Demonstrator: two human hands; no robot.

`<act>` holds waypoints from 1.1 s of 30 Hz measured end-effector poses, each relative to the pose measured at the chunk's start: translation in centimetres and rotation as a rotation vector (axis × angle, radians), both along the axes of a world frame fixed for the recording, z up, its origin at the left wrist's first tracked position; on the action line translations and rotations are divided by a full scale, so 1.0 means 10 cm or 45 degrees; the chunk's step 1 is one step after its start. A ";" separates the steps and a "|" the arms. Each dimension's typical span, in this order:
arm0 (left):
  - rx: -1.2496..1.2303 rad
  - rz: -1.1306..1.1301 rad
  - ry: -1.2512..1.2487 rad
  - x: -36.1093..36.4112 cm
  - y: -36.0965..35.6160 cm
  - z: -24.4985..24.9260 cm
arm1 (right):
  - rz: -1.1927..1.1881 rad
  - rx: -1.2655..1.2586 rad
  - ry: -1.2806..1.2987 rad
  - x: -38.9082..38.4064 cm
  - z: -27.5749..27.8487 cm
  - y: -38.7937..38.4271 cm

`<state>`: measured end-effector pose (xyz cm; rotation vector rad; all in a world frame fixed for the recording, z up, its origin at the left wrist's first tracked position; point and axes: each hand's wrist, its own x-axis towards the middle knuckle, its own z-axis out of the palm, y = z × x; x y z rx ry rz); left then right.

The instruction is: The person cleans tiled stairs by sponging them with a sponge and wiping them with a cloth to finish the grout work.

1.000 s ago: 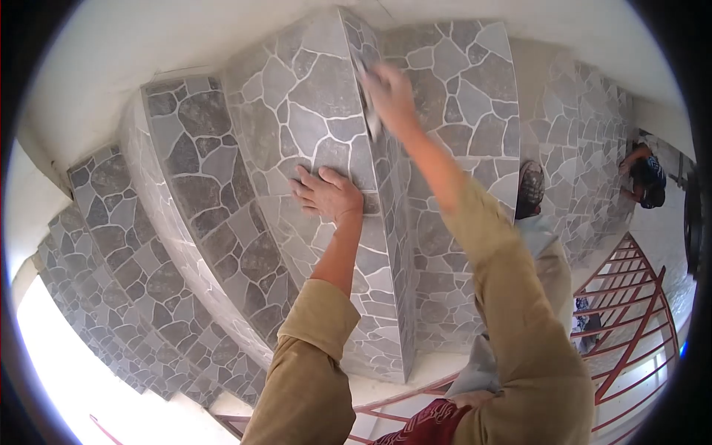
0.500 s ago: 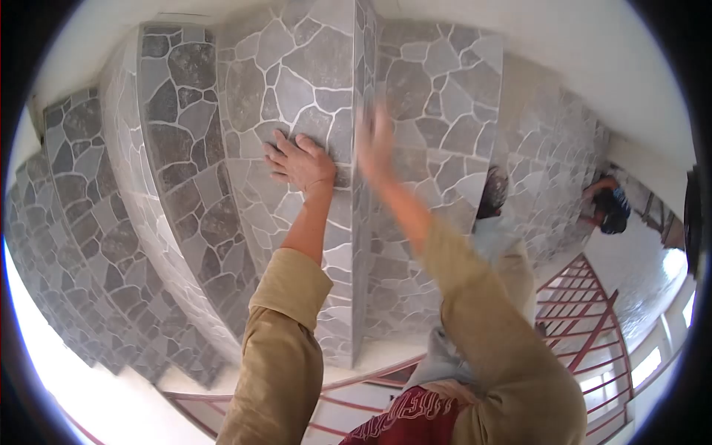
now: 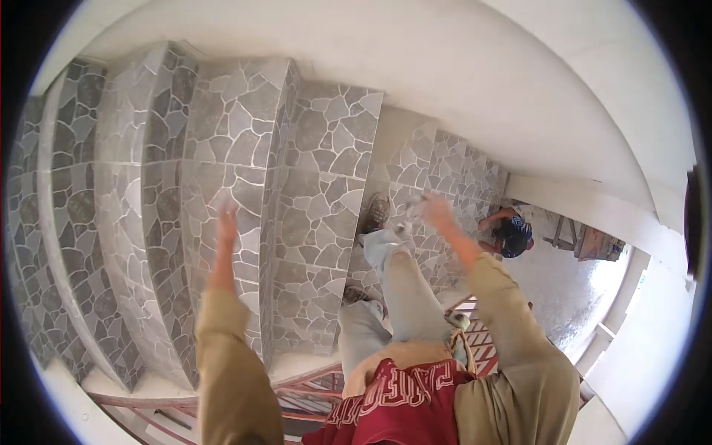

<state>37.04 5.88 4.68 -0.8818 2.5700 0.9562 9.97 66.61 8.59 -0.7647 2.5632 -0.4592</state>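
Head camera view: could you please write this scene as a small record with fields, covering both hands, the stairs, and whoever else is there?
view: head camera, looking down a curved staircase
left hand: raised in front of the steps, blurred, fingers extended, nothing visible in it; contact cannot be told
right hand: raised above the wearer's knee, blurred; grip cannot be told
stairs: grey stone-pattern tiles, pale joints
trousers: light, wearer's own legs
shoe: on a step
other person: crouched on the floor below
railing: red metal

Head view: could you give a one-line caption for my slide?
Blurred left hand and right hand over stone-patterned stairs; another person crouches below.
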 end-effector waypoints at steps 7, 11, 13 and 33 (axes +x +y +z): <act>0.616 -0.248 -0.850 2.76 3.69 0.28 | -0.191 0.125 -0.155 0.13 1.12 0.90; 1.108 0.618 -0.681 3.15 4.31 0.76 | -0.767 -0.491 -0.689 0.49 2.51 0.43; 1.533 0.942 -0.316 2.92 3.78 1.56 | -0.983 -0.992 -0.862 0.63 3.09 0.24; 1.428 1.726 2.138 2.13 1.44 4.45 | 1.541 0.104 -0.292 2.74 1.79 -1.85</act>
